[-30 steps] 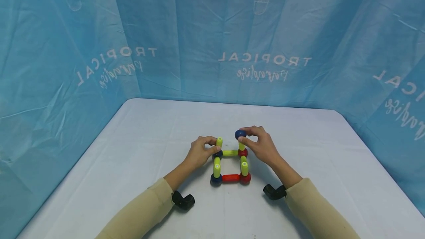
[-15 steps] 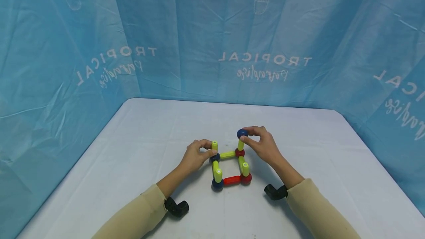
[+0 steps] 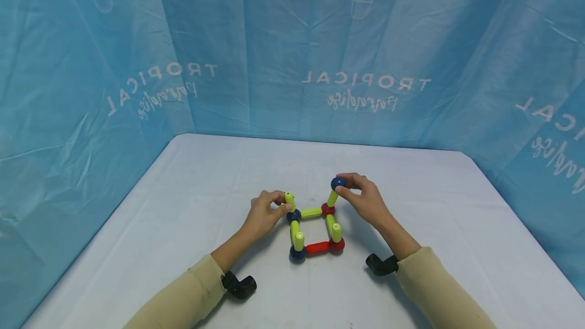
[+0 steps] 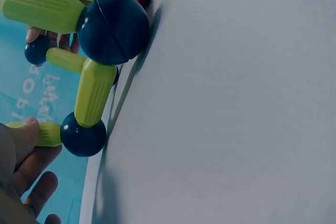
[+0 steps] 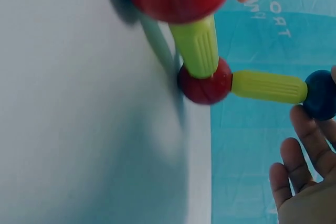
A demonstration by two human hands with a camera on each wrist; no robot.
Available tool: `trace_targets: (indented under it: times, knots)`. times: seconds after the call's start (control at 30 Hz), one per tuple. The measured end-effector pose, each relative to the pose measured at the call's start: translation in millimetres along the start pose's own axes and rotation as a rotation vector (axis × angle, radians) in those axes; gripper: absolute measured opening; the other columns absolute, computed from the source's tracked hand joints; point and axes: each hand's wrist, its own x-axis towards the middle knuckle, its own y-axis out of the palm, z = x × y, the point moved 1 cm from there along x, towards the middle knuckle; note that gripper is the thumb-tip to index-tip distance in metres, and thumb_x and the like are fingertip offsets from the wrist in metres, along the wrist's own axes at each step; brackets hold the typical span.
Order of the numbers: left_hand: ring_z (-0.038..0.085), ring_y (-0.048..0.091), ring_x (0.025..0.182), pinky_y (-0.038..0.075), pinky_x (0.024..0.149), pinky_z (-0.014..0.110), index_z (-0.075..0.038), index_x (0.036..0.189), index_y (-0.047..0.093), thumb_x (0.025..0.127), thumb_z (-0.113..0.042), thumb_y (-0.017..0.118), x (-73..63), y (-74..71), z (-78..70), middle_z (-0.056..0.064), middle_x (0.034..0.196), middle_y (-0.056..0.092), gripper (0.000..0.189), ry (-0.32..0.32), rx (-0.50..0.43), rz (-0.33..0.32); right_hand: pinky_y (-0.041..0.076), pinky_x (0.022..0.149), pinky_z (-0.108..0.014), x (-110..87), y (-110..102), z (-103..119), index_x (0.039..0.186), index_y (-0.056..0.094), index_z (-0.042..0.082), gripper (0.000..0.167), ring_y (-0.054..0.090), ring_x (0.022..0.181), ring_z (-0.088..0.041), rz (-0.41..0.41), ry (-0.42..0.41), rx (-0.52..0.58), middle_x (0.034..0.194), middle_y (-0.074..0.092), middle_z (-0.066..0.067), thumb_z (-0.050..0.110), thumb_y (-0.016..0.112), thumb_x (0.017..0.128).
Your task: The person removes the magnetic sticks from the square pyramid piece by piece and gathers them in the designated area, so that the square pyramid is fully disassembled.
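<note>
Downward head view, close wrist views, rods (image 3: 312, 212) shared

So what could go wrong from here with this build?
The right grip pinches the blue ball atop a leaning green rod; pulling sideways might part that rod from the red ball below. The left grip holds another tilted rod, which could likewise loosen. The front uprights are unheld, so a knock might topple them.

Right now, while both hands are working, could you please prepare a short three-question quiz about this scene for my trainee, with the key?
1. Which hand holds the raised blue ball?
2. True or false: the red rod joins two blue balls.
3. How many yellow-green rods point upward?

Key:
1. The right hand.
2. False; the red rod joins the front blue ball and the front red ball.
3. Four.
</note>
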Motion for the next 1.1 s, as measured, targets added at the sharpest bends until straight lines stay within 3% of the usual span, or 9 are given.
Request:
trace_targets:
  times: [0.27,0.53,0.77,0.97,1.1]
  knots:
    - [0.023,0.050,0.090,0.028,0.088,0.041,-0.014,0.101,0.070,0.087,-0.024,0.067,6.1,-7.8,6.4,0.002,0.094,0.068,0.017,-0.016,0.075,-0.029,0.045,0.096,-0.051,-2.7,-6.6,-14.9,0.122,0.059,0.017,0.044,0.051,0.122,-0.028,0.030,0.052,0.003,0.109,0.064,-0.006,0.045,0.060,0.089]
    - [0.023,0.049,0.093,0.027,0.089,0.043,-0.012,0.108,0.068,0.088,-0.025,0.065,11.8,-21.9,16.2,0.006,0.099,0.065,0.023,-0.058,0.115,-0.038,0.038,0.101,-0.055,-7.1,-9.5,-29.0,0.123,0.060,0.017,0.043,0.050,0.123,-0.031,0.127,0.084,-0.033,0.120,0.062,-0.007,0.042,0.062,0.088]
    - [0.025,0.051,0.099,0.025,0.094,0.047,-0.010,0.114,0.066,0.090,-0.026,0.063,14.8,-30.5,19.9,0.009,0.103,0.067,0.029,-0.064,0.129,-0.037,0.039,0.095,-0.053,-8.4,-7.4,-35.0,0.122,0.062,0.018,0.039,0.049,0.117,-0.030,0.214,0.065,-0.130,0.117,0.061,-0.009,0.030,0.066,0.085]
    - [0.026,0.051,0.102,0.025,0.095,0.048,-0.009,0.119,0.064,0.091,-0.026,0.062,17.0,-33.4,20.4,0.011,0.106,0.068,0.033,-0.070,0.127,-0.034,0.039,0.083,-0.039,-9.3,-4.7,-38.8,0.120,0.063,0.016,0.039,0.046,0.111,-0.026,0.245,0.051,-0.169,0.116,0.061,-0.008,0.027,0.069,0.083]
    - [0.026,0.051,0.104,0.026,0.095,0.048,-0.011,0.125,0.061,0.091,-0.026,0.062,16.3,-34.6,18.8,0.010,0.109,0.066,0.037,-0.085,0.102,-0.043,0.040,0.087,-0.041,-9.6,-3.1,-39.0,0.121,0.063,0.017,0.039,0.046,0.111,-0.025,0.252,0.050,-0.169,0.116,0.061,-0.006,0.025,0.069,0.083]
